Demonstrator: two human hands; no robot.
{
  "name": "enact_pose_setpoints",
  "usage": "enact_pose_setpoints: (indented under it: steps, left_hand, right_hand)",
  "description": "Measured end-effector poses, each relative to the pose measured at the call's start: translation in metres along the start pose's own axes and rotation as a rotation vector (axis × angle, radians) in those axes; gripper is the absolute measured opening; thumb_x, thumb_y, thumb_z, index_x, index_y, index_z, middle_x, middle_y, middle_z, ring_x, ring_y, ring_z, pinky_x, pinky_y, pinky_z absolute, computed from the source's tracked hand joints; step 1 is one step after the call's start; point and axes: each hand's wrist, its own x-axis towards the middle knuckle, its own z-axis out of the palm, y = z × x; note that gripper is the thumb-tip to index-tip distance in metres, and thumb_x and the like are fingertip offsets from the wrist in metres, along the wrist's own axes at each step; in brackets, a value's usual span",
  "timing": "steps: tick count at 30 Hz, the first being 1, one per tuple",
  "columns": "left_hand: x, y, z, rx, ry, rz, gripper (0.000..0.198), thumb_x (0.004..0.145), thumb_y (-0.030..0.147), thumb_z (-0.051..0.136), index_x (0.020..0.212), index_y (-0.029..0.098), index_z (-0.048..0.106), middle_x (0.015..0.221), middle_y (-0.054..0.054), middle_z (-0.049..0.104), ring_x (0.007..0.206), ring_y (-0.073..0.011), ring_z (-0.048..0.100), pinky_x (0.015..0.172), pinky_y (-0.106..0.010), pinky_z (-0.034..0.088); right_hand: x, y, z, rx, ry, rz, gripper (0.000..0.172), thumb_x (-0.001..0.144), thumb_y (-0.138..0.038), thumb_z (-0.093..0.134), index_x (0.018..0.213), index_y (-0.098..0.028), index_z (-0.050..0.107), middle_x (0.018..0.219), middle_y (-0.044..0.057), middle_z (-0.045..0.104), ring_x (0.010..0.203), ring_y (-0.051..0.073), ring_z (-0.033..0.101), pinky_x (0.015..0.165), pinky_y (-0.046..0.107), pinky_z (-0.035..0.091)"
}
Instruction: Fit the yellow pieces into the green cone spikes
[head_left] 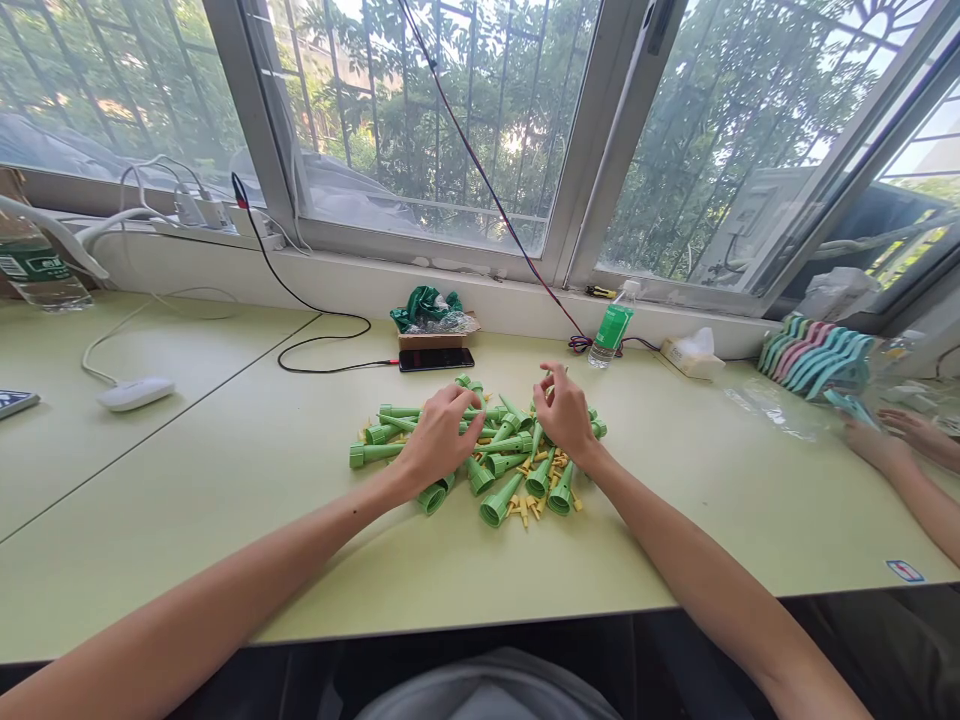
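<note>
A loose pile of green plastic cone-shaped spikes [501, 503] with wide, hollow ends lies on the pale table. Small yellow plastic nozzle-like pieces [525, 508] are scattered among and in front of them. Over the left part of the pile is my left hand [441, 438], fingers bent and thumb apart, with nothing visible held. My right hand [564, 412] hovers at the pile's right side, fingers curled but spaced apart. I see nothing clearly gripped in it. Both hands hide some of the spikes beneath them.
Behind the pile are a phone [436, 359] on a black cable and a small cardboard box [431, 341]. A water bottle [611, 328] and tissue pack [694, 353] stand farther right. A co-worker's hands [877, 445] are near stacked hangers [816, 357]. A white mouse-like device [136, 393] lies left.
</note>
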Motion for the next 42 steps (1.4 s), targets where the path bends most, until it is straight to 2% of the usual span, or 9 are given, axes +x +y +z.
enact_pose_setpoints:
  steps: [4,8,14,18,24,30,37,39,42]
  left_hand:
    - [-0.001,-0.007,0.004,0.084,-0.074,0.032,0.019,0.092,0.029,0.049,0.085,0.019,0.063,0.09,-0.009,0.064,0.088,-0.0255,0.06,0.085,-0.044,0.048]
    - [-0.003,-0.011,0.007,0.086,-0.111,0.042,0.021,0.092,0.031,0.05,0.084,0.019,0.066,0.089,-0.009,0.066,0.087,-0.0257,0.062,0.085,-0.044,0.048]
    - [-0.004,-0.011,0.008,0.085,-0.142,0.039,0.024,0.093,0.034,0.048,0.086,0.018,0.066,0.097,-0.011,0.066,0.095,-0.0279,0.061,0.086,-0.046,0.048]
    - [-0.004,-0.013,0.009,0.091,-0.15,0.055,0.024,0.092,0.035,0.051,0.083,0.018,0.066,0.093,-0.01,0.065,0.096,-0.0282,0.06,0.093,-0.049,0.046]
    - [-0.004,-0.017,0.01,0.117,-0.219,0.03,0.03,0.094,0.04,0.048,0.082,0.019,0.065,0.092,-0.008,0.064,0.099,-0.0282,0.061,0.108,-0.059,0.034]
    - [-0.004,-0.013,0.009,0.079,-0.221,0.049,0.031,0.093,0.037,0.048,0.075,0.019,0.065,0.085,-0.006,0.063,0.09,-0.0242,0.062,0.11,-0.057,0.032]
    - [-0.004,-0.01,0.008,0.118,-0.268,-0.005,0.037,0.095,0.04,0.043,0.08,0.017,0.067,0.092,-0.007,0.065,0.09,-0.0227,0.063,0.115,-0.053,0.029]
    - [-0.004,-0.009,0.008,0.12,-0.25,-0.007,0.036,0.095,0.039,0.043,0.08,0.017,0.067,0.095,-0.008,0.066,0.092,-0.0233,0.064,0.115,-0.051,0.031]
    - [-0.003,-0.007,0.007,0.118,-0.202,-0.006,0.034,0.095,0.037,0.044,0.084,0.016,0.068,0.105,-0.011,0.067,0.099,-0.0259,0.063,0.101,-0.046,0.046]
  right_hand:
    - [-0.005,-0.01,0.001,0.002,-0.126,-0.13,0.016,0.095,-0.023,0.046,0.096,-0.018,0.061,0.088,0.007,0.066,0.071,0.017,0.06,0.069,0.028,0.046]
    - [-0.01,-0.017,0.003,-0.047,-0.239,-0.176,0.015,0.095,-0.024,0.049,0.091,-0.019,0.062,0.086,0.005,0.066,0.072,0.016,0.058,0.07,0.027,0.043]
    - [-0.012,-0.015,0.006,-0.089,-0.326,-0.199,0.016,0.096,-0.026,0.052,0.086,-0.019,0.062,0.082,0.004,0.066,0.076,0.017,0.059,0.069,0.027,0.041]
    - [-0.012,-0.016,0.006,-0.105,-0.345,-0.199,0.017,0.096,-0.026,0.051,0.085,-0.019,0.062,0.081,0.004,0.067,0.073,0.016,0.058,0.066,0.026,0.039]
    - [-0.013,-0.018,0.005,-0.111,-0.357,-0.194,0.017,0.096,-0.026,0.051,0.085,-0.019,0.062,0.082,0.004,0.068,0.072,0.016,0.059,0.066,0.026,0.038]
    - [-0.013,-0.018,0.005,-0.124,-0.358,-0.183,0.016,0.096,-0.026,0.052,0.087,-0.019,0.063,0.082,0.004,0.069,0.073,0.017,0.059,0.066,0.026,0.038]
    - [-0.012,-0.02,0.002,-0.106,-0.366,-0.161,0.016,0.096,-0.025,0.051,0.088,-0.018,0.063,0.083,0.004,0.069,0.072,0.016,0.059,0.066,0.026,0.038]
    - [-0.012,-0.021,0.002,-0.095,-0.36,-0.154,0.015,0.096,-0.025,0.051,0.091,-0.018,0.063,0.083,0.004,0.068,0.071,0.015,0.058,0.066,0.026,0.038]
    - [-0.012,-0.02,0.003,-0.064,-0.337,-0.138,0.014,0.096,-0.024,0.051,0.1,-0.018,0.062,0.086,0.005,0.068,0.07,0.015,0.059,0.068,0.026,0.041]
